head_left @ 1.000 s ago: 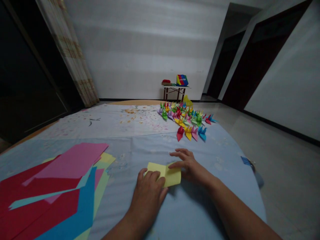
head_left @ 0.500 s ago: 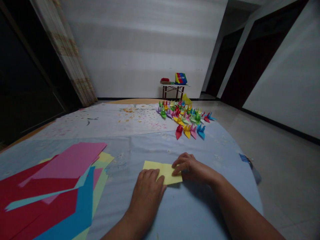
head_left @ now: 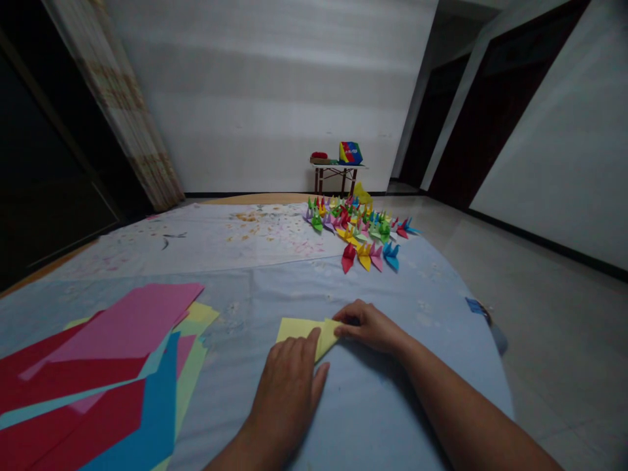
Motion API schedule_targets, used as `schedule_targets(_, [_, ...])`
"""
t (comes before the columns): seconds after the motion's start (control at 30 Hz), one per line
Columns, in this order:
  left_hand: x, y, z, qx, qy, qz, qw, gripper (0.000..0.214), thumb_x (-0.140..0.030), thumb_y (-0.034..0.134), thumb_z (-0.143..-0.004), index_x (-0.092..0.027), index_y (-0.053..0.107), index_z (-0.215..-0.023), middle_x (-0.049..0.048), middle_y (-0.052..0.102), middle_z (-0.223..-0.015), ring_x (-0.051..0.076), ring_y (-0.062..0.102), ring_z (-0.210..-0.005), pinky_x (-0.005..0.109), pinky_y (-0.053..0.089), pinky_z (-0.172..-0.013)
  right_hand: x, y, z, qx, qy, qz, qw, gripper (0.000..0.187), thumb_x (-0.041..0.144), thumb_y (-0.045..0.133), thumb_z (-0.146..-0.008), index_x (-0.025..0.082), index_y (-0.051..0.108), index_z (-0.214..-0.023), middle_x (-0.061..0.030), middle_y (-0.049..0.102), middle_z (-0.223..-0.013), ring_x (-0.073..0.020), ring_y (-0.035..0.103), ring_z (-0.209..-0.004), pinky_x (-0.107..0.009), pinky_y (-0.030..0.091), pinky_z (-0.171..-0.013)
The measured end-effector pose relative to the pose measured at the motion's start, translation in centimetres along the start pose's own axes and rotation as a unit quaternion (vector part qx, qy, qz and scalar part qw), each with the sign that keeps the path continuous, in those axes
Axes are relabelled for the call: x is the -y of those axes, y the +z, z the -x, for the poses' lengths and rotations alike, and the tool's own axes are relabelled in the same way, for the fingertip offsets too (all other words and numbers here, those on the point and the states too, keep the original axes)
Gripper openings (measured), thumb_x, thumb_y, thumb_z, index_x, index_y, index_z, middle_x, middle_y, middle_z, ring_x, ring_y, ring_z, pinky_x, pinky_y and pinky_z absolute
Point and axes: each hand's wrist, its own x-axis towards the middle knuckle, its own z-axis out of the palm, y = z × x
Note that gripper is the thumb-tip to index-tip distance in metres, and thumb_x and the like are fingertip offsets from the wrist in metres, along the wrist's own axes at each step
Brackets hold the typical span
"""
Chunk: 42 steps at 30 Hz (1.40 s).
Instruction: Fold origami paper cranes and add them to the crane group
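A sheet of yellow paper (head_left: 297, 328), folded to a small piece, lies on the table in front of me. Its right end is turned over into a slanting flap. My left hand (head_left: 290, 376) rests flat on the paper's lower left, fingers stretched out and thumb apart, with the index fingertip beside the flap. Thumb and fingers of my right hand (head_left: 366, 326) pinch the flap's right edge. The left hand covers the lower left of the paper.
Loose coloured paper sheets (head_left: 122, 327) are piled at the left. Many folded paper cranes (head_left: 353, 219) stand at the far right of the cloth-covered table (head_left: 235, 392). Beyond it, a small stand (head_left: 338, 166) bears a colourful box (head_left: 350, 152) by the wall.
The right end of the yellow paper has been folded over toward the left. My right hand has closed on that edge, and my left index finger has moved to the flap.
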Motion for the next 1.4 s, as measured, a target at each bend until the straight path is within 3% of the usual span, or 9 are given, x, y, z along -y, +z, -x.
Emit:
schedule_targets(0.07, [0.0, 0.0, 0.0, 0.010, 0.011, -0.008, 1.000, 0.046, -0.027, 0.046, -0.084, -0.025, 0.037, -0.129, 0.0065, 0.058, -0.099, 0.022, 0.051, -0.092, 0.040, 0.038, -0.087, 0.3, 0.2, 0.0, -0.030, 0.010, 0.021, 0.999, 0.028, 0.039, 0.060, -0.074, 0.019, 0.067, -0.092, -0.0004, 0.064, -0.072, -0.0136, 0.055, -0.069, -0.025, 0.039, -0.066])
schedule_targets(0.17, [-0.2, -0.3, 0.0, 0.035, 0.025, -0.023, 0.999, 0.041, -0.026, 0.047, -0.084, -0.030, 0.043, -0.125, 0.0053, 0.057, -0.098, 0.022, 0.051, -0.091, 0.040, 0.039, -0.085, 0.7, 0.4, 0.0, -0.057, 0.020, 0.053, 0.997, 0.025, 0.037, 0.062, -0.072, 0.021, 0.067, -0.090, 0.0004, 0.063, -0.071, -0.0152, 0.054, -0.073, -0.027, 0.038, -0.071])
schedule_targets(0.3, [-0.4, -0.5, -0.1, 0.048, 0.015, -0.031, 0.998, 0.037, -0.029, 0.048, -0.083, -0.026, 0.050, -0.119, 0.0071, 0.057, -0.102, 0.024, 0.050, -0.094, 0.042, 0.038, -0.086, 0.9, 0.6, 0.0, -0.067, 0.020, 0.067, 0.995, 0.021, 0.035, 0.062, -0.072, 0.022, 0.067, -0.087, 0.0009, 0.062, -0.069, -0.0158, 0.053, -0.075, -0.029, 0.035, -0.074])
schedule_targets(0.93, [-0.8, -0.8, -0.4, 0.076, 0.003, -0.051, 0.996, 0.037, -0.032, 0.044, -0.084, -0.022, 0.053, -0.119, 0.0097, 0.057, -0.112, 0.027, 0.049, -0.104, 0.047, 0.036, -0.092, 0.6, 1.5, -0.5, -0.088, 0.013, 0.087, 0.992, 0.013, 0.031, 0.063, -0.070, 0.022, 0.066, -0.080, 0.0012, 0.064, -0.073, -0.0169, 0.052, -0.080, -0.031, 0.028, -0.078])
schedule_targets(1.17, [-0.2, -0.7, -0.9, 0.089, 0.033, -0.018, 0.995, 0.039, -0.034, 0.037, -0.087, -0.021, 0.051, -0.122, 0.0057, 0.044, -0.134, 0.026, 0.036, -0.124, 0.048, 0.025, -0.102, 0.6, 1.6, -0.5, -0.085, 0.021, 0.119, 0.989, 0.016, 0.033, 0.063, -0.072, 0.024, 0.064, -0.084, 0.0006, 0.062, -0.076, -0.0185, 0.049, -0.083, -0.032, 0.028, -0.078])
schedule_targets(1.27, [0.1, -0.8, -1.1, 0.109, 0.042, -0.013, 0.993, 0.040, -0.034, 0.032, -0.089, -0.021, 0.049, -0.123, 0.0049, 0.048, -0.132, 0.023, 0.036, -0.125, 0.050, 0.018, -0.105, 0.7, 1.7, -0.1, -0.094, 0.023, 0.145, 0.985, 0.024, 0.035, 0.062, -0.072, 0.024, 0.062, -0.093, -0.0018, 0.061, -0.086, -0.0203, 0.047, -0.088, -0.033, 0.029, -0.079])
schedule_targets(1.4, [0.0, -0.6, -1.1, 0.123, 0.062, -0.024, 0.990, 0.045, -0.039, 0.032, -0.089, -0.020, 0.044, -0.128, 0.0080, 0.043, -0.135, 0.023, 0.032, -0.128, 0.052, 0.011, -0.107, 1.2, 2.1, 0.4, -0.101, 0.013, 0.187, 0.977, 0.056, 0.049, 0.060, -0.071, 0.022, 0.048, -0.119, -0.0088, 0.053, -0.111, -0.0260, 0.040, -0.104, -0.037, 0.027, -0.084])
